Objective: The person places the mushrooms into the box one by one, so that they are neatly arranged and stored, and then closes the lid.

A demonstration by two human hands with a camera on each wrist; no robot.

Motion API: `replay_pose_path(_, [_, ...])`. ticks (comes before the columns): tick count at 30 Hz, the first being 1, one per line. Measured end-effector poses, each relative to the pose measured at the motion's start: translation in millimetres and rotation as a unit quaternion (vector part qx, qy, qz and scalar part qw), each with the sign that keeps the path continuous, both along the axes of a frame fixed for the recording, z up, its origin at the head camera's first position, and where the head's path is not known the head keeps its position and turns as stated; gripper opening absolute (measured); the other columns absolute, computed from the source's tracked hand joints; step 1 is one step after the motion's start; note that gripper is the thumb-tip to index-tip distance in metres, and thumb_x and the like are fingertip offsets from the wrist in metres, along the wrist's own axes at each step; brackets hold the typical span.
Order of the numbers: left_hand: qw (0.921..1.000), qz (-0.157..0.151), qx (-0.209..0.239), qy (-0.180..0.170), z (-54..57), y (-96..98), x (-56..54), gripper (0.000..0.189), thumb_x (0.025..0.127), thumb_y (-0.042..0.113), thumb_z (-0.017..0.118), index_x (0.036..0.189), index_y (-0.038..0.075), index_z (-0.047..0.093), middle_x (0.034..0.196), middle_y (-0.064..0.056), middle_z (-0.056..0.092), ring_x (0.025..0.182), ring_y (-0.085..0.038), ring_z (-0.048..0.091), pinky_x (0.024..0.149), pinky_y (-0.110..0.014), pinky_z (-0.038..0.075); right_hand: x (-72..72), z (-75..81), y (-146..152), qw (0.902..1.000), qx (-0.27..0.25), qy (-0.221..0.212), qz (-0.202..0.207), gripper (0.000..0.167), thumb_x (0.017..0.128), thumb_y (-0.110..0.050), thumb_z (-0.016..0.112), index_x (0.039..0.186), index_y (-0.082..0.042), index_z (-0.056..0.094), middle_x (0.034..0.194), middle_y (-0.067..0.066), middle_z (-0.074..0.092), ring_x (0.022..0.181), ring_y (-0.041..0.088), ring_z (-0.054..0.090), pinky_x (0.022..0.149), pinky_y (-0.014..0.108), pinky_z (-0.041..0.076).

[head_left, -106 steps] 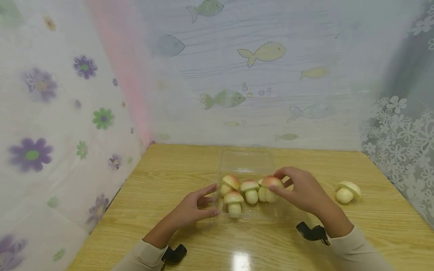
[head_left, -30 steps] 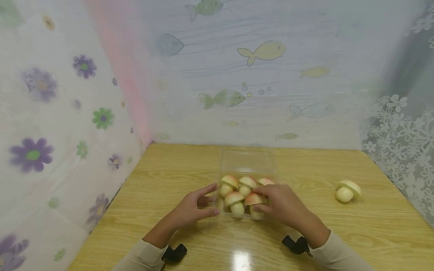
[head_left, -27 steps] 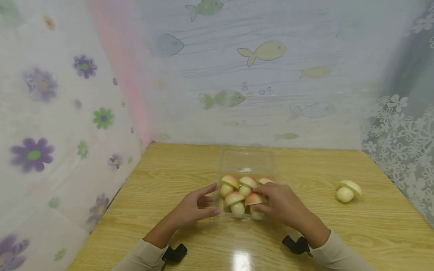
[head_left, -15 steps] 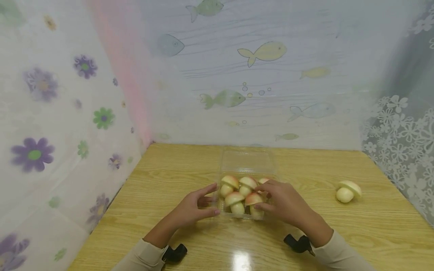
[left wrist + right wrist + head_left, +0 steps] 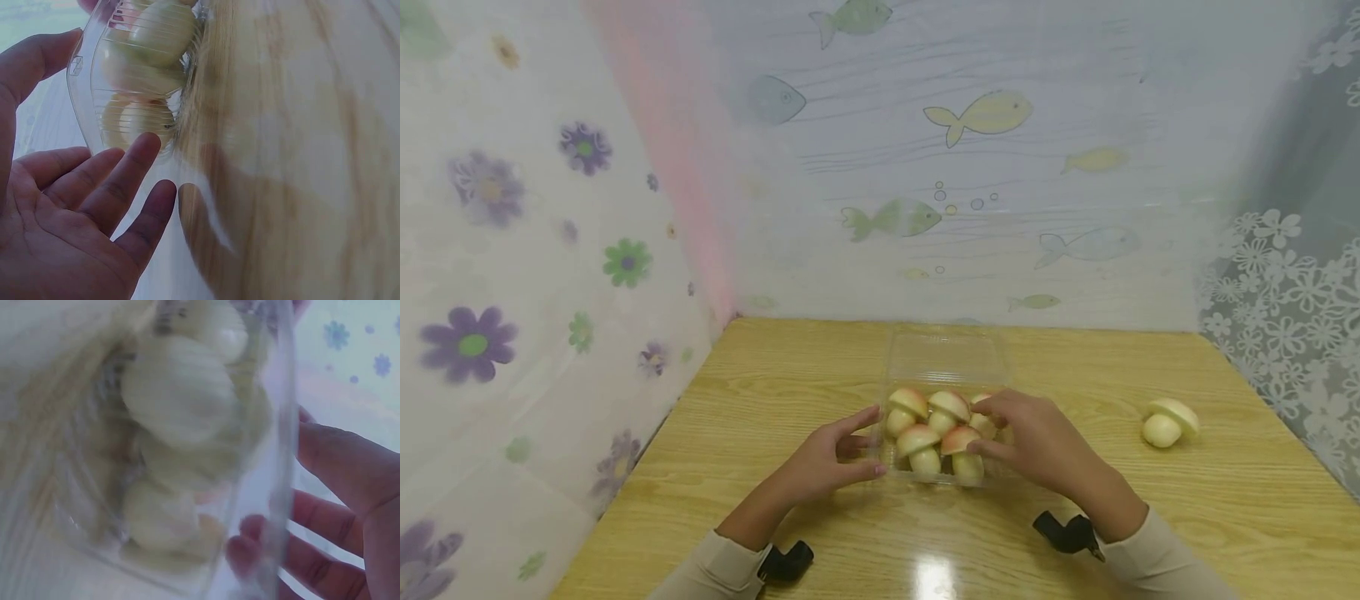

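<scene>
A clear plastic clamshell box (image 5: 946, 357), its lid raised toward the back, holds several cream toy mushrooms (image 5: 922, 458) with reddish caps, in two rows. My left hand (image 5: 827, 458) rests at the box's left side, thumb and fingers spread; in the left wrist view the thumb tip is at the rim (image 5: 75, 69). My right hand (image 5: 1048, 442) hovers over the box's right side, its thumb and fingers parted, close to the front-right mushroom (image 5: 967, 467). This hand partly hides the back-right mushroom (image 5: 982, 425). The right wrist view is blurred, with fingers (image 5: 325, 569) seen beyond the clear wall.
One more toy mushroom (image 5: 1165, 425) lies on its side on the wooden table (image 5: 760, 375), to the right of the box. A fish-patterned curtain (image 5: 865, 275) stands behind the table, and a flowered one (image 5: 550, 400) along its left side.
My right hand set the mushroom it held in the front row, let go, and has now drawn slightly right and back. The mushrooms sit in neater rows. The left hand stays in place.
</scene>
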State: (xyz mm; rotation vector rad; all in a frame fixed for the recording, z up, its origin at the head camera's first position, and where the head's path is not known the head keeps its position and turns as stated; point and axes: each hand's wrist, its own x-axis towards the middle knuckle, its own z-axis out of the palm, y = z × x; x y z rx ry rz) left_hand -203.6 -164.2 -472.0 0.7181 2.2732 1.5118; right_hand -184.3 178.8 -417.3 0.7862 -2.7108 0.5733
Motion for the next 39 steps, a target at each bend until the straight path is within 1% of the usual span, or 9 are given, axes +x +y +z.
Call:
replay_pose_path(7, [1.0,0.002,0.005,0.0,1.0,-0.7,0.1,0.087,0.094,0.033,0.079,0.165,0.021,0.03,0.166,0.0,0.038,0.139,-0.026,0.056,0.111,-0.048,0.05,0.1,8.7,15.7,0.9995,-0.019,-0.013,-0.024,0.046,0.089,-0.041,0.083,0.124,-0.014,0.074,0.119,0.001,0.075,0.093,0.018,0.074,0.075,0.038,0.061])
replay_pose_path(10, [1.0,0.002,0.005,0.001,1.8,-1.0,0.0,0.087,0.094,0.032,0.079,0.165,0.021,0.03,0.166,-0.001,0.038,0.139,-0.027,0.056,0.112,-0.049,0.05,-0.6,11.1,24.6,0.9989,-0.024,-0.013,-0.038,0.046,0.088,-0.038,0.084,0.125,-0.014,0.073,0.12,0.002,0.074,0.094,0.02,0.074,0.076,0.04,0.061])
replay_pose_path(13, [1.0,0.0,0.004,0.004,2.1,-1.1,-0.3,0.087,0.094,0.033,0.079,0.165,0.021,0.03,0.167,-0.001,0.037,0.139,-0.027,0.056,0.112,-0.05,0.049,-1.9,14.0,35.6,0.998,-0.027,-0.014,-0.056,0.046,0.087,-0.036,0.085,0.125,-0.013,0.073,0.122,0.004,0.074,0.096,0.023,0.073,0.078,0.046,0.061])
replay_pose_path(17, [1.0,-0.001,0.006,0.002,1.5,-1.2,-0.9,0.087,0.094,0.032,0.079,0.165,0.021,0.03,0.167,-0.002,0.037,0.139,-0.027,0.056,0.112,-0.05,0.049,-4.9,18.9,52.9,0.9958,-0.034,-0.021,-0.082,0.047,0.09,-0.039,0.082,0.128,-0.013,0.071,0.124,0.008,0.073,0.1,0.028,0.073,0.081,0.053,0.06])
replay_pose_path(22, [1.0,-0.002,0.007,0.001,2.0,-0.6,0.2,0.087,0.094,0.032,0.079,0.165,0.02,0.029,0.167,-0.002,0.036,0.14,-0.027,0.055,0.112,-0.049,0.049,-8.8,24.0,78.7,0.9928,-0.043,-0.006,-0.112,0.049,0.092,-0.042,0.079,0.13,-0.011,0.071,0.127,0.013,0.071,0.105,0.034,0.071,0.083,0.06,0.057])
replay_pose_path(26, [1.0,-0.005,0.007,0.003,1.2,-0.1,0.2,0.086,0.095,0.032,0.078,0.165,0.019,0.029,0.167,-0.002,0.036,0.14,-0.027,0.055,0.111,-0.046,0.051,-12.8,23.3,103.5,0.9895,-0.047,0.019,-0.135,0.049,0.091,-0.04,0.08,0.129,-0.01,0.071,0.125,0.018,0.071,0.106,0.04,0.069,0.081,0.064,0.054])
replay_pose_path(29, [0.9999,-0.005,0.008,0.005,0.3,0.8,-0.6,0.086,0.095,0.032,0.078,0.165,0.019,0.029,0.167,-0.002,0.036,0.14,-0.027,0.055,0.111,-0.045,0.051,-16.0,22.2,122.6,0.9864,-0.052,0.027,-0.154,0.05,0.092,-0.04,0.08,0.129,-0.009,0.07,0.124,0.021,0.071,0.107,0.043,0.066,0.08,0.065,0.052])
replay_pose_path(34, [0.9999,-0.01,0.006,0.004,0.0,1.1,-0.3,0.087,0.095,0.033,0.077,0.165,0.018,0.028,0.168,-0.002,0.034,0.14,-0.026,0.055,0.112,-0.045,0.05,-18.0,21.5,149.9,0.9807,-0.057,-0.002,-0.187,0.056,0.094,-0.044,0.076,0.133,-0.005,0.067,0.136,0.027,0.062,0.116,0.05,0.058,0.082,0.067,0.049])
replay_pose_path(39, [0.9999,-0.011,0.004,0.004,0.8,-0.7,-0.3,0.088,0.095,0.034,0.078,0.165,0.019,0.028,0.168,-0.001,0.035,0.14,-0.024,0.055,0.111,-0.043,0.051,-19.3,16.1,173.3,0.9742,-0.062,-0.05,-0.211,0.065,0.096,-0.05,0.071,0.14,-0.004,0.062,0.145,0.031,0.053,0.121,0.053,0.053,0.08,0.067,0.048])
